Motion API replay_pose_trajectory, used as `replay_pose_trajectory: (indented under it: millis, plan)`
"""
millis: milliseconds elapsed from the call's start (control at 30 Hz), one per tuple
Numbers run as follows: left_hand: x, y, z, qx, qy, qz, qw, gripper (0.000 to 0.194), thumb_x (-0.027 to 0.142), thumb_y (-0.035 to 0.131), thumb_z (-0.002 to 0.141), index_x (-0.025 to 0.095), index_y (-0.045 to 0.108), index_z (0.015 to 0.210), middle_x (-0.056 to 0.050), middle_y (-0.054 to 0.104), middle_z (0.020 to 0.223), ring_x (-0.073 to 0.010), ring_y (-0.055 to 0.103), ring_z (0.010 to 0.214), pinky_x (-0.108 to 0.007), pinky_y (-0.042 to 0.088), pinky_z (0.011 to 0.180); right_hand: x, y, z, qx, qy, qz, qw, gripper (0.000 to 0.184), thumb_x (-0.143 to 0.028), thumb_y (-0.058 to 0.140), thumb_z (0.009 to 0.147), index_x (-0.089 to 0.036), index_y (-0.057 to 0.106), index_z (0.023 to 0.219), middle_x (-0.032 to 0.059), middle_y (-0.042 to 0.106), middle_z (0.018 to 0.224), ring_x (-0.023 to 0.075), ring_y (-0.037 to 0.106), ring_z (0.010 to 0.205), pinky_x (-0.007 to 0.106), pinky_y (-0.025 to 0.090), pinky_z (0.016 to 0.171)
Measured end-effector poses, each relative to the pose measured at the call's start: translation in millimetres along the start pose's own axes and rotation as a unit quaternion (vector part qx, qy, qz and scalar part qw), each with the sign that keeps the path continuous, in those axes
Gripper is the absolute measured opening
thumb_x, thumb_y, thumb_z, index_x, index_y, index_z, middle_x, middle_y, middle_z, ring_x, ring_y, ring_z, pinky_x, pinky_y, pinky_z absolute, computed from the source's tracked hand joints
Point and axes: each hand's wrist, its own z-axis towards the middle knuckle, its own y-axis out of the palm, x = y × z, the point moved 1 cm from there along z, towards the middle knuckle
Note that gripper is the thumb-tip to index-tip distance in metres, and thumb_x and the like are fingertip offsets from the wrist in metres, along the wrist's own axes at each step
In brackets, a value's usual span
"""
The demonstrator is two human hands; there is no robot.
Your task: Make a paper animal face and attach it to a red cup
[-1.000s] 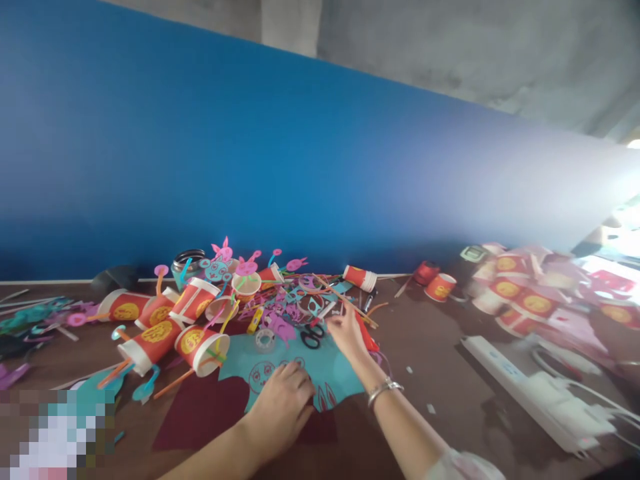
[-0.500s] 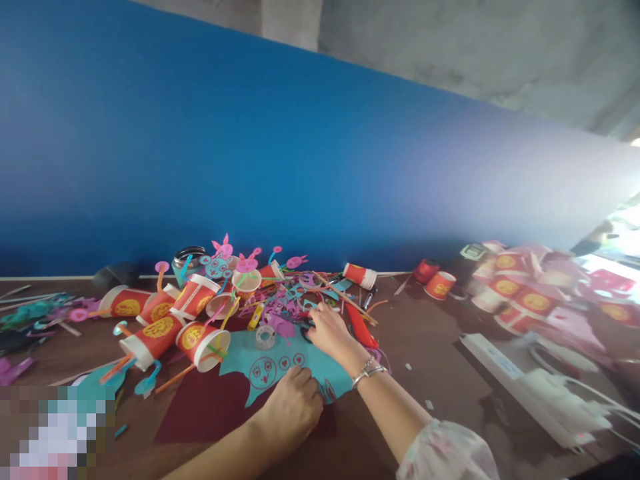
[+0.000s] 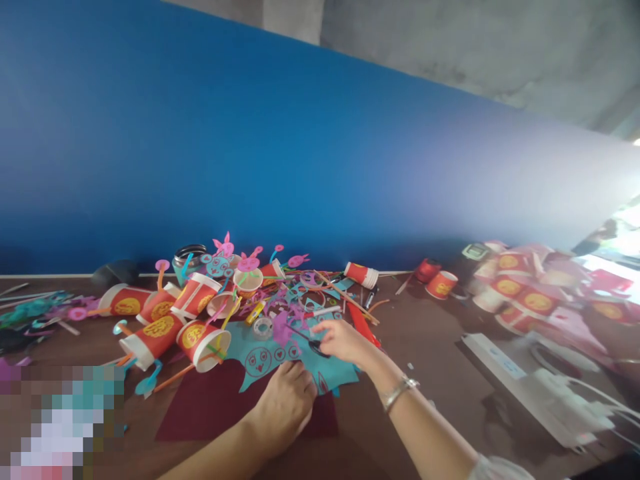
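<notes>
My left hand is closed over the lower edge of a teal paper sheet, its fingertips hidden beneath the curled knuckles. Printed in red on the sheet are a face inside a circle and small hearts in circles. My right hand, a silver bracelet at its wrist, is at the black handles of a pair of scissors, its index finger extended and the others partly hidden. The scissors lie across the teal sheet, their blades pointing up and left. A dark red sheet lies below the teal one.
Red paper cups with straws crowd the left. A tape roll, a yellow cutter and purple paper scraps lie beyond the sheet. A white power strip and bagged cups are at right.
My right hand has drawn back slightly toward me and right, and the scissors have shifted with it, showing their blades. My left hand and the teal sheet have moved slightly left.
</notes>
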Motion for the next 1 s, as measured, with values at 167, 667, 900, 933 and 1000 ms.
replay_pose_trajectory:
  millis: [167,667,900,933,1000]
  plan:
    - [-2,7.5,1,0.037,-0.001,-0.007,0.999,0.006,0.017,0.053,0.08,0.016,0.055,0.074,-0.004,0.058,0.076,-0.0201,0.05,0.077,-0.035,0.034,0.069,20,-2,-47,-0.113,0.098,0.265,0.953,0.025,-0.033,0.068,0.069,-0.016,0.068,0.087,-0.0014,0.062,0.06,0.0082,0.053,0.049,0.017,0.032,0.043]
    - [-1,-1.8,-11,0.029,0.021,0.034,0.999,0.006,0.019,0.055,0.079,0.016,0.053,0.074,-0.004,0.057,0.075,-0.0199,0.049,0.075,-0.034,0.031,0.064,16,-25,-30,-0.058,0.097,0.125,0.986,0.029,-0.044,0.066,0.069,-0.017,0.068,0.079,-0.0023,0.056,0.052,0.0086,0.05,0.042,0.015,0.027,0.033]
    - [-1,0.7,-12,0.029,0.027,0.032,0.999,0.007,0.02,0.054,0.08,0.016,0.054,0.074,-0.004,0.058,0.074,-0.0203,0.049,0.075,-0.034,0.03,0.064,26,-9,-24,-0.179,0.082,0.238,0.951,0.028,-0.042,0.068,0.067,-0.015,0.068,0.075,-0.0001,0.062,0.062,0.0068,0.053,0.046,0.013,0.033,0.035]
    - [-2,0.5,-12,0.031,0.025,0.032,0.999,0.007,0.02,0.054,0.08,0.016,0.053,0.074,-0.004,0.057,0.074,-0.0201,0.049,0.075,-0.034,0.03,0.064,30,-9,-20,-0.158,0.099,0.247,0.951,0.026,-0.04,0.069,0.067,-0.014,0.067,0.072,0.0001,0.062,0.061,0.0065,0.053,0.045,0.012,0.032,0.034]
    - [-2,-0.1,-12,0.034,0.023,0.034,0.999,0.008,0.02,0.053,0.081,0.016,0.053,0.074,-0.004,0.057,0.074,-0.0199,0.049,0.075,-0.034,0.03,0.064,40,-13,-15,-0.095,0.139,0.274,0.947,0.026,-0.038,0.069,0.067,-0.013,0.064,0.07,0.0003,0.061,0.06,0.0058,0.052,0.044,0.012,0.029,0.033]
